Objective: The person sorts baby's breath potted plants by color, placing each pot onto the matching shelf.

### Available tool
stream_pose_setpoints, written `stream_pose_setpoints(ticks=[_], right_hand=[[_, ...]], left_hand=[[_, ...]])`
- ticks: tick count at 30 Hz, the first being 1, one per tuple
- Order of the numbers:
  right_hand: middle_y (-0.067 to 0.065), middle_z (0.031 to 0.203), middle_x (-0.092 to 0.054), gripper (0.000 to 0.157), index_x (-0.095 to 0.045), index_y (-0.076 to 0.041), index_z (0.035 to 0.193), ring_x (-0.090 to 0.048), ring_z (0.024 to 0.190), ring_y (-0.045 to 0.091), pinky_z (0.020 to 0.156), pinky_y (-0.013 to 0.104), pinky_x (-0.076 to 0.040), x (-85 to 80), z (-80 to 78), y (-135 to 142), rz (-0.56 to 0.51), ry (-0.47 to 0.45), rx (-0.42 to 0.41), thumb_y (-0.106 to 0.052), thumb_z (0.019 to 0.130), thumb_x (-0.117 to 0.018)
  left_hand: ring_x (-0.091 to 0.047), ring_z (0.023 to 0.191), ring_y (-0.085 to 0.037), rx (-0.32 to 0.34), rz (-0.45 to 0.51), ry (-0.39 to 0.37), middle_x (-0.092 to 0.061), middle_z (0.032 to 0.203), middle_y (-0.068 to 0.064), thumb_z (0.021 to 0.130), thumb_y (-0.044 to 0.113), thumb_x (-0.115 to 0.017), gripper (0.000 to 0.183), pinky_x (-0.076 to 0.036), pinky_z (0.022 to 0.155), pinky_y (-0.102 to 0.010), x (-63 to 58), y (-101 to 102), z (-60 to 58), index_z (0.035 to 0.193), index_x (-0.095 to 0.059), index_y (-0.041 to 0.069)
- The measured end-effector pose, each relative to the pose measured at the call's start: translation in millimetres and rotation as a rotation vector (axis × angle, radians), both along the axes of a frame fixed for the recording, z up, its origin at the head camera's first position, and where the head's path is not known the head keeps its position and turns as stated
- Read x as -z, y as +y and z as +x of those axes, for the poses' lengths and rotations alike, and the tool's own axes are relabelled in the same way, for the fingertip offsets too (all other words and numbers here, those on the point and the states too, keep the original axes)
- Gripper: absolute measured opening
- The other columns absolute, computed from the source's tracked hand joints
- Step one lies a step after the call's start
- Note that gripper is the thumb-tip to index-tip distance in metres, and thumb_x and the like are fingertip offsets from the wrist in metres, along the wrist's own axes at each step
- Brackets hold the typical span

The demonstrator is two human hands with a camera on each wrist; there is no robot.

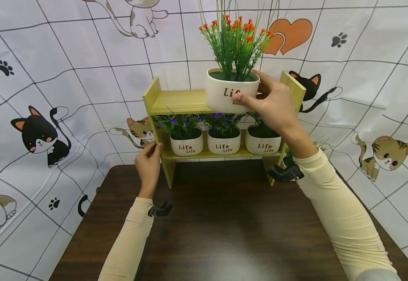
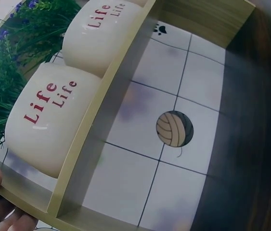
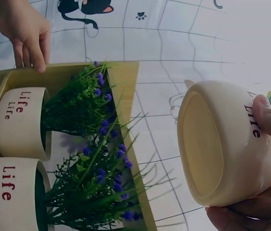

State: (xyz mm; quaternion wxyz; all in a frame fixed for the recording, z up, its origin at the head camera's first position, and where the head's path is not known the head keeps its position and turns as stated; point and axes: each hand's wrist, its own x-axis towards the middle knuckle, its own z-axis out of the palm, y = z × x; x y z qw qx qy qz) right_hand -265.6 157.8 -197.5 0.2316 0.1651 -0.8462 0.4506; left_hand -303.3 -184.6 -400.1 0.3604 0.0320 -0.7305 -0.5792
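My right hand (image 1: 277,105) grips a white oval flower pot (image 1: 216,93) from its right side, thumb on the front by the printed "Life". Orange flowers (image 1: 233,33) with green stems rise from the pot. It is held over the top board of a light wooden shelf (image 1: 179,102); its bare underside shows in the right wrist view. At the shelf's left side panel, my left hand (image 1: 147,166) pinches the edge between thumb and fingers. Three matching pots stand on the lower board: a left pot (image 1: 186,147), a middle pot (image 1: 223,142) and a right pot (image 1: 262,144), with blue-purple flowers visible in the left two.
The shelf stands at the back of a dark wooden table (image 1: 218,218). Another potted plant (image 1: 288,158) is partly hidden behind my right wrist, right of the shelf. A white tiled-pattern sheet (image 1: 95,74) with cartoon cats hangs around the back and sides.
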Motion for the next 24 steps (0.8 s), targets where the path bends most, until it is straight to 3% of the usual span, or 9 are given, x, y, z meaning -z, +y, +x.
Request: stream_pose_setpoints(ticks=[5,10,15,19,21,24], right_hand=[[0.017,0.13,-0.076,0.092,-0.041,-0.015,0.165,-0.074,0.118,0.027,0.082,0.02,-0.054,-0.1,-11.4,-13.0,0.031,0.0,-0.034,-0.044,0.091,-0.085],[0.016,0.131,-0.075,0.092,-0.04,-0.014,0.166,-0.073,0.118,0.025,0.09,0.033,-0.058,-2.1,-20.2,-28.3,0.051,-0.031,-0.047,-0.045,0.092,-0.084],[0.016,0.135,-0.074,0.092,-0.041,-0.01,0.165,-0.073,0.12,0.025,0.096,0.044,-0.06,-3.2,-31.0,-42.7,0.043,-0.054,-0.073,-0.046,0.092,-0.084],[0.018,0.137,-0.072,0.094,-0.04,-0.008,0.164,-0.073,0.122,0.026,0.097,0.044,-0.061,-3.5,-42.0,-51.9,0.056,-0.064,-0.067,-0.048,0.091,-0.084],[0.019,0.138,-0.072,0.095,-0.041,-0.007,0.164,-0.072,0.123,0.026,0.098,0.043,-0.06,-3.7,-46.9,-55.7,0.073,-0.07,-0.06,-0.049,0.09,-0.084],[0.019,0.136,-0.072,0.096,-0.042,-0.006,0.163,-0.073,0.121,0.027,0.098,0.042,-0.06,-3.9,-52.8,-60.4,0.093,-0.086,-0.049,-0.05,0.09,-0.085]], left_hand=[[-0.078,0.105,-0.033,0.0,0.005,-0.007,-0.08,0.116,-0.021,0.101,0.018,-0.076,0.026,-0.05,0.077,-0.004,-0.8,0.3,0.9,0.12,-0.081,0.001],[-0.077,0.105,-0.03,-0.012,0.002,-0.023,-0.08,0.116,-0.019,0.101,0.018,-0.076,0.025,-0.051,0.077,-0.004,-1.2,1.0,0.4,0.12,-0.081,0.002],[-0.077,0.098,-0.017,-0.026,-0.007,-0.023,-0.081,0.114,-0.018,0.1,0.019,-0.078,0.025,-0.051,0.076,-0.005,-0.7,1.6,-0.7,0.118,-0.082,0.002],[-0.078,0.1,-0.022,-0.012,-0.002,-0.015,-0.08,0.114,-0.019,0.101,0.018,-0.077,0.025,-0.05,0.076,-0.005,-1.3,1.6,-0.4,0.119,-0.081,0.001],[-0.078,0.104,-0.032,-0.012,-0.004,-0.014,-0.08,0.115,-0.02,0.101,0.018,-0.077,0.025,-0.05,0.076,-0.005,-1.4,1.5,-0.3,0.119,-0.081,0.001],[-0.078,0.105,-0.033,-0.016,-0.01,-0.017,-0.08,0.115,-0.02,0.101,0.018,-0.077,0.025,-0.05,0.076,-0.004,-1.5,1.3,0.0,0.119,-0.081,0.001]])
